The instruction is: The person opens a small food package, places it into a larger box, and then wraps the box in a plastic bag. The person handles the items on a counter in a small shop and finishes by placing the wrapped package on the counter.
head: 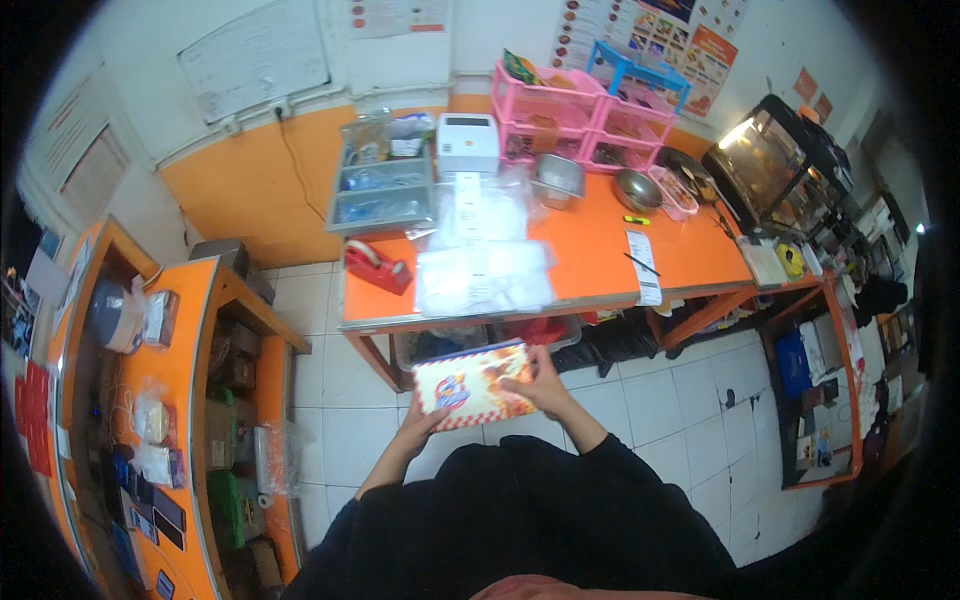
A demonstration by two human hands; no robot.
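Both my hands hold a printed cardboard food box [480, 388] in front of my body, off the front edge of the orange table [592, 240]. My left hand [421, 429] grips its lower left corner, with the thumb on the printed face. At the right end, my right hand [541, 384] has its thumb over the front and its fingers behind. The box looks flat, with a red-and-white checked border and a picture of food. On the table beyond it, clear plastic bags [484, 277] lie under a strip of printed labels [469, 206].
A red tape dispenser [377, 268] sits near the table's left edge, by a grey divided tray [382, 180]. Behind are a label printer [467, 142] and pink racks [547, 112]. A paper slip [643, 274] bears a pen. An orange shelf counter [191, 360] stands left.
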